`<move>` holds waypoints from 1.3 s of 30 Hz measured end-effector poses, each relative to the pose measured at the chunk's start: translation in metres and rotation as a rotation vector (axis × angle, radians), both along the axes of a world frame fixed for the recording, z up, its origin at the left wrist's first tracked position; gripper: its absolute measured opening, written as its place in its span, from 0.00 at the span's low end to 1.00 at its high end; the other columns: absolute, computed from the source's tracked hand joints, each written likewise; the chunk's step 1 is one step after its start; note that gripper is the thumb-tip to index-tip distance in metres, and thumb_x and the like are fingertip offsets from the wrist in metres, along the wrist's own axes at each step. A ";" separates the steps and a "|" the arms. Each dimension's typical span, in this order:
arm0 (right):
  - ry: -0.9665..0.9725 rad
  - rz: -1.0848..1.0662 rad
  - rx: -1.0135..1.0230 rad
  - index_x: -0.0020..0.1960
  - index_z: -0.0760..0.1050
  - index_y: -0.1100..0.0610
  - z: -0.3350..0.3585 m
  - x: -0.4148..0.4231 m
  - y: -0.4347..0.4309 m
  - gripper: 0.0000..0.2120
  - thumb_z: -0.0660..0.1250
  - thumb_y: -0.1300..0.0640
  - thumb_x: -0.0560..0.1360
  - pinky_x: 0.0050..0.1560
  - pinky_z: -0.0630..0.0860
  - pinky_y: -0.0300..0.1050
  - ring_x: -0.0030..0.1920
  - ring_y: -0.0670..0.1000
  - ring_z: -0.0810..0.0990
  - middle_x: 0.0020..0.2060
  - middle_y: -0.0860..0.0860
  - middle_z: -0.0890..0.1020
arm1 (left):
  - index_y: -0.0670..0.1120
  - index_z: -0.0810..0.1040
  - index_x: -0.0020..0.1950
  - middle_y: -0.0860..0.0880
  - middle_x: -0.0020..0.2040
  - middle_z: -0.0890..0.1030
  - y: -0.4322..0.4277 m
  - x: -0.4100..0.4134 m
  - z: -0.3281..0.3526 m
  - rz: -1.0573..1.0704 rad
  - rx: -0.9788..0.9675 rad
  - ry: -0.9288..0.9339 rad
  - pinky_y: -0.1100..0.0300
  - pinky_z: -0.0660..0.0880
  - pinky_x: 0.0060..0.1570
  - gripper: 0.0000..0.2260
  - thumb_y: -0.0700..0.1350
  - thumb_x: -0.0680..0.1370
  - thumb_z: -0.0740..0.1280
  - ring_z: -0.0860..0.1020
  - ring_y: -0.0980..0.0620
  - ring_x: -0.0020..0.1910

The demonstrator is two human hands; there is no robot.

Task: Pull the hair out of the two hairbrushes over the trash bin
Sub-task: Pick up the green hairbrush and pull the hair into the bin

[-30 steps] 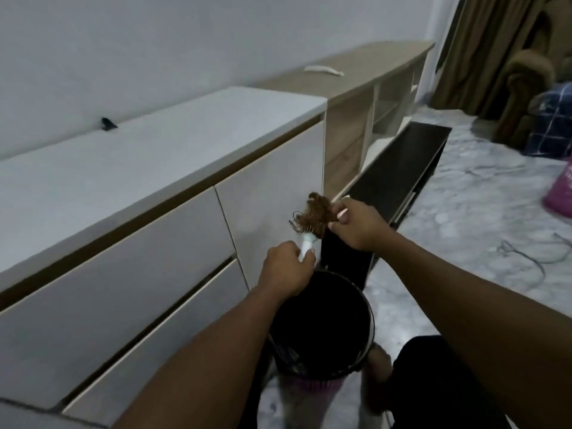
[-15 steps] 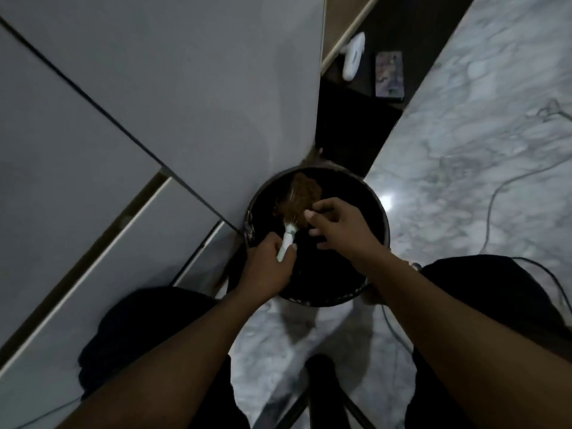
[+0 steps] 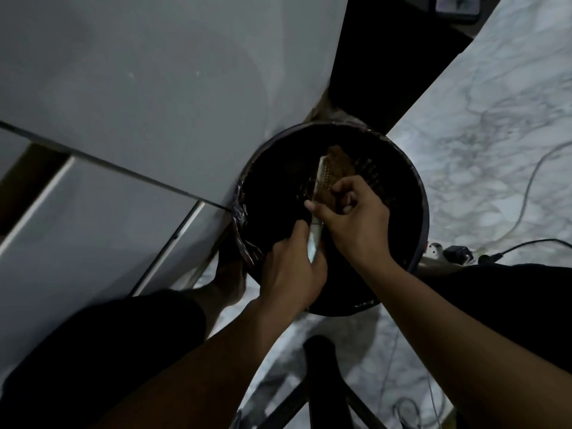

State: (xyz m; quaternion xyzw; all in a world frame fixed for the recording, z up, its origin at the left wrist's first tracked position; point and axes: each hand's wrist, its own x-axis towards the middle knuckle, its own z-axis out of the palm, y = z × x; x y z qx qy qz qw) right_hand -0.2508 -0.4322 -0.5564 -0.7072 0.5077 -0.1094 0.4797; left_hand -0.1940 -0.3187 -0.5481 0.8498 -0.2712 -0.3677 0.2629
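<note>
Between both hands (image 3: 291, 267), hairbrush (image 3: 323, 178) over bin (image 3: 418, 187).

A white cabinet (image 3: 148, 97) with drawer fronts fills the left. Right of it lies grey-veined marble floor (image 3: 495, 125), crossed by cables (image 3: 526, 187). The light is dim.

Single head-worn view, aimed almost straight down from close above onto the trash bin (image 3: 414, 193) and marble floor (image 3: 495, 125), both forearms entering from the bottom edge.
</note>
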 end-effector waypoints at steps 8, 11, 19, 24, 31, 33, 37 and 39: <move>-0.083 -0.181 0.176 0.50 0.84 0.58 -0.005 0.004 -0.014 0.07 0.70 0.54 0.80 0.40 0.84 0.45 0.36 0.48 0.87 0.40 0.50 0.87 | 0.52 0.64 0.46 0.47 0.35 0.76 -0.006 0.001 -0.006 0.063 -0.023 -0.035 0.53 0.71 0.31 0.10 0.53 0.80 0.63 0.77 0.44 0.33; -0.230 -0.309 0.453 0.54 0.81 0.61 0.001 0.008 -0.018 0.10 0.63 0.57 0.84 0.42 0.85 0.43 0.39 0.51 0.88 0.45 0.55 0.87 | 0.52 0.64 0.47 0.47 0.35 0.76 -0.009 0.005 -0.008 0.082 -0.028 -0.054 0.53 0.70 0.31 0.10 0.54 0.81 0.62 0.77 0.43 0.33; -0.192 -0.156 0.379 0.63 0.73 0.51 0.007 0.015 -0.011 0.26 0.74 0.38 0.72 0.53 0.84 0.46 0.55 0.45 0.85 0.55 0.47 0.83 | 0.49 0.65 0.58 0.42 0.45 0.79 -0.010 0.005 -0.001 -0.008 0.093 -0.110 0.47 0.76 0.40 0.10 0.47 0.79 0.63 0.79 0.35 0.44; -0.110 -0.138 0.065 0.54 0.78 0.47 0.008 0.011 -0.013 0.16 0.79 0.46 0.70 0.44 0.76 0.26 0.41 0.30 0.80 0.40 0.36 0.82 | 0.45 0.66 0.63 0.40 0.49 0.81 -0.011 -0.001 0.004 -0.099 0.077 -0.182 0.50 0.70 0.39 0.13 0.48 0.80 0.62 0.79 0.34 0.47; -0.233 -0.337 0.277 0.40 0.78 0.58 -0.001 0.013 -0.023 0.09 0.71 0.59 0.79 0.43 0.86 0.56 0.39 0.53 0.86 0.38 0.55 0.84 | 0.47 0.65 0.59 0.43 0.42 0.79 -0.013 0.004 0.001 -0.055 0.005 -0.188 0.52 0.68 0.34 0.11 0.54 0.83 0.59 0.79 0.36 0.40; -0.341 -0.441 0.440 0.46 0.76 0.66 0.002 0.015 -0.026 0.07 0.67 0.62 0.81 0.42 0.86 0.51 0.43 0.55 0.85 0.41 0.60 0.82 | 0.48 0.65 0.58 0.43 0.41 0.79 -0.015 0.007 0.001 -0.054 -0.005 -0.189 0.51 0.68 0.34 0.11 0.55 0.83 0.58 0.79 0.36 0.39; -0.408 -0.580 0.674 0.52 0.76 0.68 0.007 0.018 -0.026 0.10 0.62 0.61 0.84 0.44 0.86 0.50 0.48 0.56 0.84 0.45 0.59 0.82 | 0.49 0.64 0.57 0.45 0.40 0.76 -0.016 0.012 -0.001 -0.029 0.013 -0.177 0.51 0.67 0.35 0.11 0.56 0.83 0.57 0.78 0.35 0.40; -0.424 -0.660 0.771 0.51 0.77 0.66 0.005 0.020 -0.026 0.10 0.61 0.60 0.84 0.47 0.86 0.55 0.50 0.57 0.85 0.47 0.59 0.83 | 0.50 0.63 0.54 0.47 0.39 0.73 -0.016 0.013 -0.002 0.001 0.030 -0.155 0.52 0.65 0.35 0.10 0.56 0.83 0.57 0.76 0.37 0.38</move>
